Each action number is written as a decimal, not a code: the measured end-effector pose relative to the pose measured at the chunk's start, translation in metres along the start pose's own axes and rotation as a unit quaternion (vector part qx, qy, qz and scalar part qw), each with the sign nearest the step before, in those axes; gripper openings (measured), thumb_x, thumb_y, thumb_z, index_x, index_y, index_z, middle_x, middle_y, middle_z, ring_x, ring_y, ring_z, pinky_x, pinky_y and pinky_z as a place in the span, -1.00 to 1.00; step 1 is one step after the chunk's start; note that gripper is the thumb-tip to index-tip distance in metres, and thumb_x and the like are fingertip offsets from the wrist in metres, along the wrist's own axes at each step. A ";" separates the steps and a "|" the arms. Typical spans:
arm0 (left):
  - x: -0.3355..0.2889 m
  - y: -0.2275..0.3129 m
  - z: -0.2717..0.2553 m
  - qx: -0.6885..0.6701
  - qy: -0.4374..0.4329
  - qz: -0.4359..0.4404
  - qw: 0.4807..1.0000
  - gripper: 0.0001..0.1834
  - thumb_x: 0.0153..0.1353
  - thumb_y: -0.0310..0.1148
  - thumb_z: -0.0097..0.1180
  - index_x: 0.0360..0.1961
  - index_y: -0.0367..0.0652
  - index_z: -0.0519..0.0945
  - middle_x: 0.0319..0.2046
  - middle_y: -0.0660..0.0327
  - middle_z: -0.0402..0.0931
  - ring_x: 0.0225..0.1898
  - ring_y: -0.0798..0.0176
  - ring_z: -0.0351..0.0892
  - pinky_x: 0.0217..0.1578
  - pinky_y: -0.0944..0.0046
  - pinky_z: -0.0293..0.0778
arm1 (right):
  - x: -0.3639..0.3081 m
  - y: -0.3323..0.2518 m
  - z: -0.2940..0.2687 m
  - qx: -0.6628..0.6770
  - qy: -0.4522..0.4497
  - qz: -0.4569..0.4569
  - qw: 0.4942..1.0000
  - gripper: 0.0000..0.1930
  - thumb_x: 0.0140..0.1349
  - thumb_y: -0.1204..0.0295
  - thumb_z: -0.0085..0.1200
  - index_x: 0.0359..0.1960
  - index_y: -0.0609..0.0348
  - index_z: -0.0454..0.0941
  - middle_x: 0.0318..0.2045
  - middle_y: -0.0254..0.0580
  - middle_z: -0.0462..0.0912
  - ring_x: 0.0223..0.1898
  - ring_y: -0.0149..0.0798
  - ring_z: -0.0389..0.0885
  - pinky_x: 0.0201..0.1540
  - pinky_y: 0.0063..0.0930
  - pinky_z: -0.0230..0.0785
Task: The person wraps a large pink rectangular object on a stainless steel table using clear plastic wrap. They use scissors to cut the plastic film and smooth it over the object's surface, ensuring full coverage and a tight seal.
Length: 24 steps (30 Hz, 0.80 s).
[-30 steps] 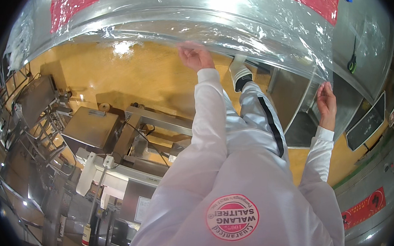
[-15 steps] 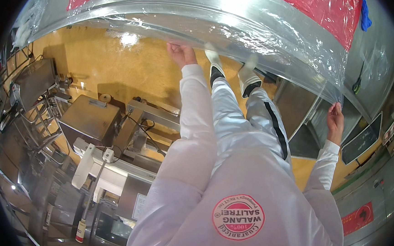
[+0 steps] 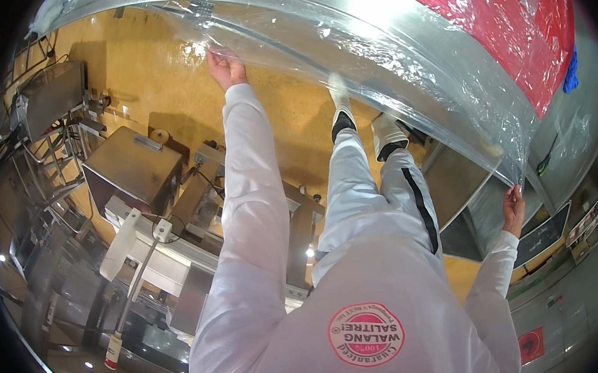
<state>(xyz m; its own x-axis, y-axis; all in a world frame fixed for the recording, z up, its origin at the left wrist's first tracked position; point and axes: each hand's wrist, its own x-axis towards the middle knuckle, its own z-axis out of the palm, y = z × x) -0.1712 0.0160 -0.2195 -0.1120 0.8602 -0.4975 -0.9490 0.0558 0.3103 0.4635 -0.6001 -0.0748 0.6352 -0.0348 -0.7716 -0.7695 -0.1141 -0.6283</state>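
Note:
A wide clear plastic sheet (image 3: 404, 103) hangs over the near edge of the steel table (image 3: 572, 133). My left hand (image 3: 227, 69) pinches its edge out past the table, above the floor. Well to the right, my right hand (image 3: 513, 211) holds a gathered corner of the same sheet between thumb and fingertips. The film stretches between both hands. Red plastic (image 3: 482, 28) with glossy wrinkles lies on the tabletop, and what is inside or under it cannot be made out.
Scissors (image 3: 542, 167) and a crumpled blue item (image 3: 571, 74) lie on the table's right side. To my left stand a steel box-shaped machine (image 3: 131, 167) and a scale-like machine on a post (image 3: 132, 281). My white boots (image 3: 387, 135) are close to the table.
My left hand has moved left and farther out, drawing the sheet's edge with it. My right hand keeps its pinch and appears slightly nearer. The view has shifted a little.

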 end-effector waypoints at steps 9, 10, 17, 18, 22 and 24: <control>0.047 0.039 -0.021 0.103 0.057 0.076 0.990 -0.81 0.34 -0.33 -0.09 -0.18 -0.23 0.46 -0.28 0.21 0.51 -0.23 0.31 0.50 -0.18 0.35 0.47 | 0.005 -0.006 -0.006 -0.011 0.021 0.016 1.000 -0.91 0.22 0.55 0.07 -0.27 0.31 0.49 -0.35 -0.19 0.57 -0.32 -0.33 0.55 -0.26 -0.58 0.48; 0.049 0.045 -0.021 0.100 0.044 0.075 0.991 -0.81 0.34 -0.31 -0.08 -0.19 -0.22 0.46 -0.30 0.22 0.51 -0.26 0.31 0.49 -0.23 0.33 0.47 | 0.007 -0.011 -0.006 -0.018 0.019 0.017 1.000 -0.91 0.22 0.55 0.07 -0.27 0.31 0.49 -0.35 -0.19 0.57 -0.33 -0.33 0.55 -0.26 -0.57 0.48; 0.063 0.075 0.033 0.153 0.093 0.050 0.983 -0.80 0.32 -0.25 -0.08 -0.24 -0.16 0.45 -0.47 0.27 0.40 -0.47 0.33 0.36 -0.46 0.36 0.38 | 0.011 -0.031 -0.012 -0.023 0.026 0.001 0.999 -0.89 0.22 0.55 0.06 -0.24 0.31 0.49 -0.36 -0.17 0.59 -0.32 -0.32 0.57 -0.27 -0.56 0.49; 0.065 0.078 0.047 0.182 0.095 0.061 0.977 -0.80 0.32 -0.25 -0.09 -0.24 -0.16 0.45 -0.48 0.28 0.39 -0.49 0.35 0.34 -0.49 0.38 0.37 | 0.008 -0.030 -0.010 -0.017 0.041 0.000 0.999 -0.88 0.22 0.54 0.07 -0.24 0.31 0.49 -0.36 -0.17 0.59 -0.32 -0.32 0.57 -0.27 -0.56 0.49; 0.103 0.142 0.027 0.323 0.122 0.114 0.932 -0.82 0.31 -0.25 -0.10 -0.24 -0.11 0.44 -0.51 0.30 0.35 -0.55 0.41 0.27 -0.61 0.48 0.25 | 0.018 -0.040 -0.001 -0.027 0.024 0.004 0.999 -0.89 0.22 0.53 0.08 -0.25 0.29 0.49 -0.39 -0.20 0.59 -0.36 -0.34 0.57 -0.28 -0.55 0.49; 0.094 0.141 0.037 0.462 0.116 0.160 0.865 -0.85 0.31 -0.28 -0.12 -0.28 -0.10 0.43 -0.51 0.34 0.32 -0.61 0.47 0.22 -0.69 0.51 0.14 | 0.016 -0.038 -0.009 -0.012 0.033 0.012 0.999 -0.89 0.22 0.52 0.08 -0.25 0.28 0.50 -0.41 -0.21 0.60 -0.38 -0.34 0.57 -0.28 -0.55 0.49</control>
<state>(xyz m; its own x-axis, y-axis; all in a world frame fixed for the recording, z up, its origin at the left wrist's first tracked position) -0.3045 0.1236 -0.1926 -0.4834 0.7874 -0.3825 -0.2299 0.3074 0.9234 0.5037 -0.6056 -0.0626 0.6194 -0.1030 -0.7783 -0.7839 -0.1355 -0.6059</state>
